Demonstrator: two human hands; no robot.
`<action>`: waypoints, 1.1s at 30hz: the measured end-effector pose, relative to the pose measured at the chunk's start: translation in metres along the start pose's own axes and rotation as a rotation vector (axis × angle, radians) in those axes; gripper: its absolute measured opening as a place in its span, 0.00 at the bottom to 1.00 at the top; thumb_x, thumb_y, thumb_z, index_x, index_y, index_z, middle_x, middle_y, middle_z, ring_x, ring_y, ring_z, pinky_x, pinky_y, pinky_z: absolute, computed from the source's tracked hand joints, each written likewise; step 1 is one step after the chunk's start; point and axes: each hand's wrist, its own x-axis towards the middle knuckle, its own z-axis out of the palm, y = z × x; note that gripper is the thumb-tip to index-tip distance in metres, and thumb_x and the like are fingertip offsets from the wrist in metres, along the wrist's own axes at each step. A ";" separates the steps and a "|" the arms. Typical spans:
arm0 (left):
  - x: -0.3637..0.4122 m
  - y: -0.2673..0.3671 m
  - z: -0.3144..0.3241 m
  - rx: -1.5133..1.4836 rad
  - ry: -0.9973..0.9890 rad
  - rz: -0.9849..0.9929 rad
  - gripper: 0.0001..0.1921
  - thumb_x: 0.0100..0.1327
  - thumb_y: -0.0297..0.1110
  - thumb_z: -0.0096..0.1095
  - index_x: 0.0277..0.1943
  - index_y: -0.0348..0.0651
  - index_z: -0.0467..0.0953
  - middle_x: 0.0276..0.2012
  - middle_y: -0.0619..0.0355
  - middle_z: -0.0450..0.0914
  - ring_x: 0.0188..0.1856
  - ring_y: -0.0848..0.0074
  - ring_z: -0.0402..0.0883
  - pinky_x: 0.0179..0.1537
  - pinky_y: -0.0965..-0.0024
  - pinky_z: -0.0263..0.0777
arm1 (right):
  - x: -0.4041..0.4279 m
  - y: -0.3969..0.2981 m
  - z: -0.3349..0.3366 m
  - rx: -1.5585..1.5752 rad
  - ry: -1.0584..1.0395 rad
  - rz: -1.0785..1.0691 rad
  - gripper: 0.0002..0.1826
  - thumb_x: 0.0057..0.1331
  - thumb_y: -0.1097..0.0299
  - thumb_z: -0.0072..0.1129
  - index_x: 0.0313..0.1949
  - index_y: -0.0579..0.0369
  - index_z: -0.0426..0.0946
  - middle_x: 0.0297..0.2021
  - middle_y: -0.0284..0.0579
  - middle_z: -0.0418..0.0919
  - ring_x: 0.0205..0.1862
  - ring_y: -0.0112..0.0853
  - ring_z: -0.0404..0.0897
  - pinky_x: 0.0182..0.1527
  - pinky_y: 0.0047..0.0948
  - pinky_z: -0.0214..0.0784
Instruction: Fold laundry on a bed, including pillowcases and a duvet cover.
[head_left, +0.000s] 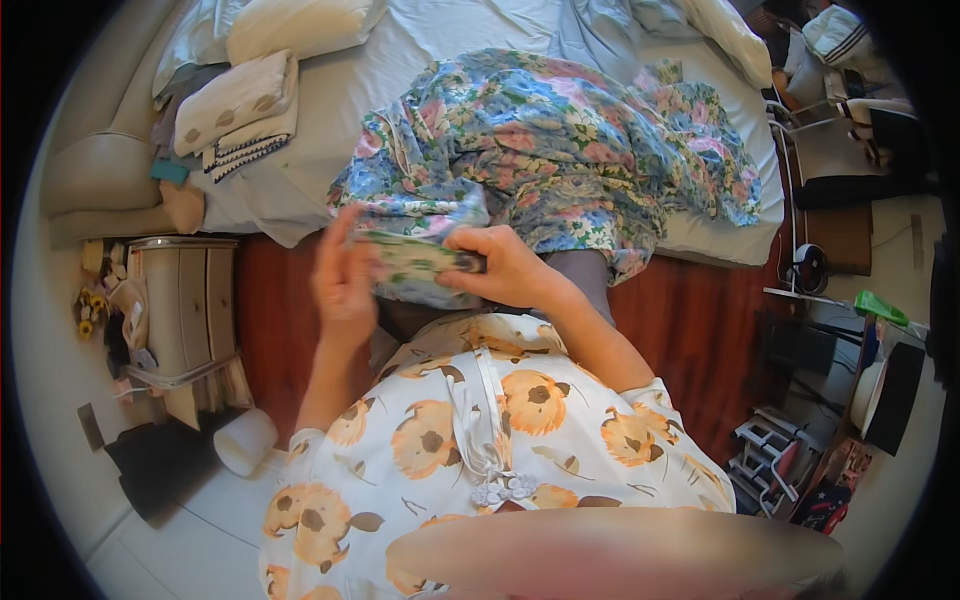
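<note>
A large piece of floral fabric (525, 142), blue, pink and green, lies bunched on the bed and drapes over its front edge towards my lap. My right hand (502, 262) pinches a gathered strip of it between thumb and fingers. Something small and dark (470, 261) shows at those fingertips, too blurred to name. At the other end of the strip is my left hand (346, 281), upright and smeared by motion. Whether its fingers grip the fabric cannot be made out.
The bed (330, 165) spans the far side, with folded blankets (236, 112) and a pillow (300, 26) at left. A nightstand (187, 307) stands left, near a white bin (245, 442). Right of me are a small fan (811, 268) and a folded step stool (765, 457).
</note>
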 end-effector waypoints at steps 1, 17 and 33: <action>0.004 0.004 -0.016 0.016 0.114 0.031 0.22 0.68 0.25 0.46 0.64 0.39 0.60 0.30 0.63 0.75 0.28 0.88 0.68 0.31 0.83 0.63 | -0.005 0.002 -0.002 0.001 0.005 0.002 0.12 0.55 0.68 0.65 0.34 0.60 0.73 0.22 0.46 0.70 0.22 0.32 0.68 0.27 0.28 0.62; -0.012 0.130 -0.120 -0.079 0.544 0.663 0.31 0.67 0.32 0.47 0.68 0.31 0.46 0.23 0.62 0.59 0.21 0.82 0.63 0.23 0.77 0.60 | 0.022 0.025 -0.070 0.217 -0.322 0.122 0.08 0.54 0.72 0.61 0.33 0.60 0.73 0.24 0.44 0.72 0.29 0.28 0.71 0.34 0.28 0.63; -0.007 0.139 -0.116 -0.890 -0.798 0.814 0.29 0.65 0.29 0.49 0.66 0.30 0.52 0.23 0.43 0.80 0.11 0.73 0.71 0.12 0.75 0.64 | 0.200 0.034 0.016 -0.511 -0.637 -0.138 0.26 0.53 0.75 0.53 0.54 0.45 0.73 0.40 0.53 0.79 0.44 0.45 0.77 0.45 0.39 0.69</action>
